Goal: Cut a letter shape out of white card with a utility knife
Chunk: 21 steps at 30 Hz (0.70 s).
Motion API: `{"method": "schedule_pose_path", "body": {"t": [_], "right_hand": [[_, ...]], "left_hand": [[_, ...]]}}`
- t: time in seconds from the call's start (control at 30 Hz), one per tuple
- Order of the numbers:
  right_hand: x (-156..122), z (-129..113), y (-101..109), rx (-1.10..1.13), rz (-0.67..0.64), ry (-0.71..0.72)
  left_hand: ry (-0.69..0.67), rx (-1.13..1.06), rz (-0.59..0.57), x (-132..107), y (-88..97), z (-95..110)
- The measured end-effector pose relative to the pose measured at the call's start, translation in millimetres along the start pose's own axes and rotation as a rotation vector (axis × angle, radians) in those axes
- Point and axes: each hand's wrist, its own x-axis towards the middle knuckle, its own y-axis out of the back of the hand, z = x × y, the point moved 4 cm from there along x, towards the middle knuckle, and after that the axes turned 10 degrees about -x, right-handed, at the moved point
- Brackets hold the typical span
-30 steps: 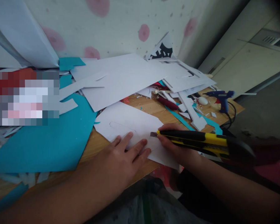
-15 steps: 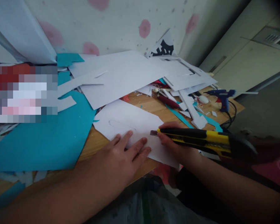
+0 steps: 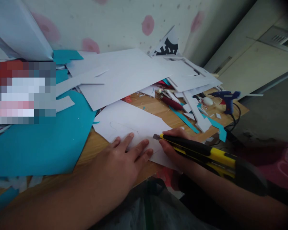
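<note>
A white sheet (image 3: 131, 116) with a thin curved outline drawn on it lies at the front of the wooden table. Across its near edge my left hand (image 3: 124, 156) is laid flat, fingers spread and pressing on the sheet. My right hand (image 3: 176, 148) grips a black and yellow utility knife (image 3: 201, 150). The knife is tilted, its handle end toward me on the right. Its short blade is at the sheet's surface just right of my left fingertips; whether it cuts in, I cannot tell.
A blue sheet (image 3: 45, 140) covers the left side. Larger white boards (image 3: 120, 75) lie behind. At right are a blue glue gun (image 3: 227, 97), a dark red handle (image 3: 171, 103), white offcuts (image 3: 198, 116) and blue strips (image 3: 184, 119). The table's near edge (image 3: 144, 182) runs below my hands.
The knife's handle end has swung lower, toward me, while the blade stays near the same spot on the sheet. My left hand keeps its place. The whole view has shifted slightly.
</note>
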Motion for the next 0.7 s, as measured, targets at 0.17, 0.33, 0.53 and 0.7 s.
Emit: {"method": "schedule_pose_path", "body": {"t": [0.17,0.33,0.53,0.7], "right_hand": [[-3,-3,4,-0.046,-0.006,-0.006],[-8,-3,7,-0.069,-0.004,-0.011],[-13,-2,8,-0.114,-0.013,-0.016],[-16,2,8,-0.009,-0.025,-0.020]], "left_hand": [[0.025,-0.014,-0.018,3,2.6,1],[0.038,0.008,0.017,4,-0.5,0],[0.052,0.039,0.025,7,-1.2,1],[0.076,0.048,0.012,9,2.5,5]]}}
